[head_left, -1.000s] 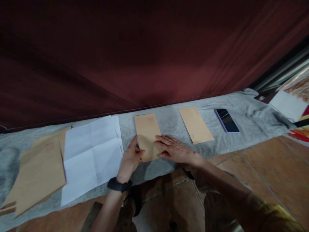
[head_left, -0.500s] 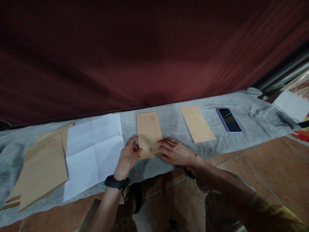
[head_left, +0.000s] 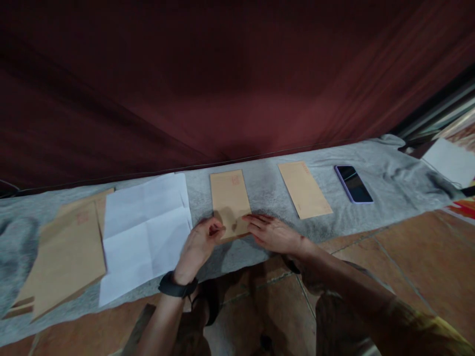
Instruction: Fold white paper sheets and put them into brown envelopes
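A brown paper envelope (head_left: 230, 195) with small red print near its top right lies on the grey cloth in front of me. At its lower left corner my left hand (head_left: 202, 240) is closed, thumb and fingertips pinched on the paper edge. My right hand (head_left: 273, 232) rests at the lower right edge, fingers stretched out and lying on the envelope. Its bottom edge looks slightly raised between the hands. Another brown envelope (head_left: 305, 190) lies apart to the right.
White creased paper sheets (head_left: 148, 237) lie left of my hands, beside a stack of brown envelopes (head_left: 70, 252). A phone in a purple case (head_left: 353, 184) lies to the right. The grey cloth (head_left: 389, 173) runs along a dark red curtain (head_left: 237, 118); tiled floor (head_left: 408, 252) is below.
My left hand has shifted slightly right along the envelope's lower edge, its fingers now more curled in. My right hand has drawn back a little toward the right edge.
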Motion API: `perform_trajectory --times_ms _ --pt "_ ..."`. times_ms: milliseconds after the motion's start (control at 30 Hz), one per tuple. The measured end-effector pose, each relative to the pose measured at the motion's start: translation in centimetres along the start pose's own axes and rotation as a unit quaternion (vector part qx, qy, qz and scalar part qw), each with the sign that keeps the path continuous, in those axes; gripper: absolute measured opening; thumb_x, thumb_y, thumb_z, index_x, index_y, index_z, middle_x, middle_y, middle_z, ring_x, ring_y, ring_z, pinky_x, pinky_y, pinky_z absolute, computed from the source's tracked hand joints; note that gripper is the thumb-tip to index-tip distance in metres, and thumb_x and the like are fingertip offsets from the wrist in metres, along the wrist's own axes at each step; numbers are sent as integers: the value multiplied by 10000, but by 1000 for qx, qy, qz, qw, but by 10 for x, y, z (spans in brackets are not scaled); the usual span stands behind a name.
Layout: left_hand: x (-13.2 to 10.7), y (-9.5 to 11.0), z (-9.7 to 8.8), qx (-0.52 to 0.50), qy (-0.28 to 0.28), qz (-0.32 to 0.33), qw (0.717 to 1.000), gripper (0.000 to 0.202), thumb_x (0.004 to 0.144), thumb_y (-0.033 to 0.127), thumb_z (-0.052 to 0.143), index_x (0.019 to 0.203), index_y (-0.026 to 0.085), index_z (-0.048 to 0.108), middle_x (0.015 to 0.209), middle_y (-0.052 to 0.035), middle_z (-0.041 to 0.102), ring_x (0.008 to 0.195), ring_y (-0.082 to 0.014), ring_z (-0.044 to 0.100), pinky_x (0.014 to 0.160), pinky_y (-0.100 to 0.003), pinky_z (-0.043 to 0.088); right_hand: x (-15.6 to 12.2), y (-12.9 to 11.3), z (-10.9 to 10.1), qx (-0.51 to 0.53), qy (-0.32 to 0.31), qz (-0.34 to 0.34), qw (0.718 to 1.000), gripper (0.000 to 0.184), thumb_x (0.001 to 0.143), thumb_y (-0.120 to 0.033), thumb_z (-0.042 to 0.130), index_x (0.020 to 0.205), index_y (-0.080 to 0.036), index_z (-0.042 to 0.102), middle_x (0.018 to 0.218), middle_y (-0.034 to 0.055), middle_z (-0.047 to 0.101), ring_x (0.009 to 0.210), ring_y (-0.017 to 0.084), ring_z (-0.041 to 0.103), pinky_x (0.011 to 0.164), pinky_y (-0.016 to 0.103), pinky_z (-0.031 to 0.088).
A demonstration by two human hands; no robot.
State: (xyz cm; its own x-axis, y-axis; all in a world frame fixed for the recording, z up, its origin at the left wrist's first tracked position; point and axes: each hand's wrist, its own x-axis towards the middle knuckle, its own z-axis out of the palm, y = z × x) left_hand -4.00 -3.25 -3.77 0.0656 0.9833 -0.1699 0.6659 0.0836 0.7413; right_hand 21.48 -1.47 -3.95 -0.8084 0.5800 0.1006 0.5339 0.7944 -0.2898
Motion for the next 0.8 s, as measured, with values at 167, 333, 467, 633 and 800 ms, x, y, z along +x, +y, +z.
perform_trajectory --times_ms 167,333,467,633,800 --pt "-8 7 8 52 -60 109 991 244 713 248 801 943 245 719 1033 -48 689 1035 -252 603 898 -380 482 0 0 1 -4 5 2 1000 285 934 -120 539 1203 -164 622 1452 139 557 1298 264 567 1084 415 477" --pt "-16 16 13 160 -36 155 974 222 794 170 722 1007 204 671 1101 -83 664 1067 -269 587 922 -403 481 1 0 0 -19 -6 0 1000 282 949 -119 524 1211 -156 621 1447 144 558 1273 263 584 1085 413 482" --pt "-19 20 9 225 -46 175 957 102 886 159 615 977 195 645 1060 -76 653 1034 -252 586 906 -393 486 1 1 -3 -15 -15 -1 1000 310 945 -82 513 1235 -141 605 1431 153 565 1271 255 584 1077 395 486" --pt "-19 19 4 249 -64 169 952 137 950 152 511 898 188 633 960 -64 653 967 -231 604 854 -367 496 0 2 -6 -11 -30 -1 999 323 916 -30 513 1212 -125 603 1440 160 552 1251 253 592 1049 404 499" --pt "-18 18 2 250 -72 132 957 138 953 169 516 878 191 630 960 -68 672 938 -227 630 838 -354 491 1 4 -4 5 -14 13 1000 178 985 -146 511 1113 -161 634 1404 130 583 1171 236 632 1009 405 519"
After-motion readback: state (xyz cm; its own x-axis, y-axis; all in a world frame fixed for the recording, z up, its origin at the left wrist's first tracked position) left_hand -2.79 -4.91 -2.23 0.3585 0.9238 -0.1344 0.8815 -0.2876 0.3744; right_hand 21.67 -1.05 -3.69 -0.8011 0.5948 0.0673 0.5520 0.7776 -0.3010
